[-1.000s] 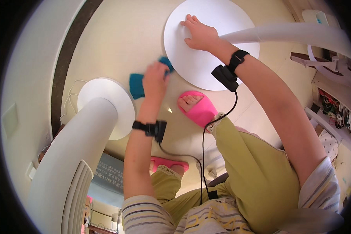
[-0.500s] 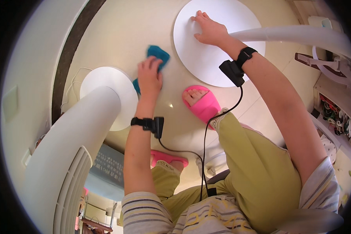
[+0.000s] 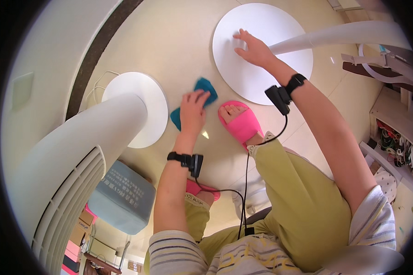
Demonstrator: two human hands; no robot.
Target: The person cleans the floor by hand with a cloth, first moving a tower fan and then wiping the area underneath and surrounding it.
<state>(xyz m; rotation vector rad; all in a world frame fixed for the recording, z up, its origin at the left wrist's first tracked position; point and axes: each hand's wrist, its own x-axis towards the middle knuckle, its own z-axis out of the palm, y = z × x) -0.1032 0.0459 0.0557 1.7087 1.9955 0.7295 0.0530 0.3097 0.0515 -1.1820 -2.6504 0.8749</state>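
Observation:
My left hand [image 3: 193, 110] is down on the pale floor with its fingers bent over a teal cloth [image 3: 205, 88]. Parts of the cloth stick out on both sides of the hand. Over to the right, my right hand [image 3: 256, 48] has its fingers spread upon a white round base [image 3: 236, 75]. Whether its fingertips press on the disc or hover just above it, I cannot tell. A white pole [image 3: 339, 37] slants away from that base toward the right.
At the left stands a tall white appliance [image 3: 85, 126] with a slatted grille, on a round white foot [image 3: 158, 110]. A grey-blue box [image 3: 124, 197] sits near it. My pink slippers [image 3: 243, 126] are between the two bases. Shelves [image 3: 394, 137] line the right side.
My left hand has drawn the teal cloth nearer and to the right across the floor. The right hand stays over the white disc, fingers still spread. The view has shifted somewhat.

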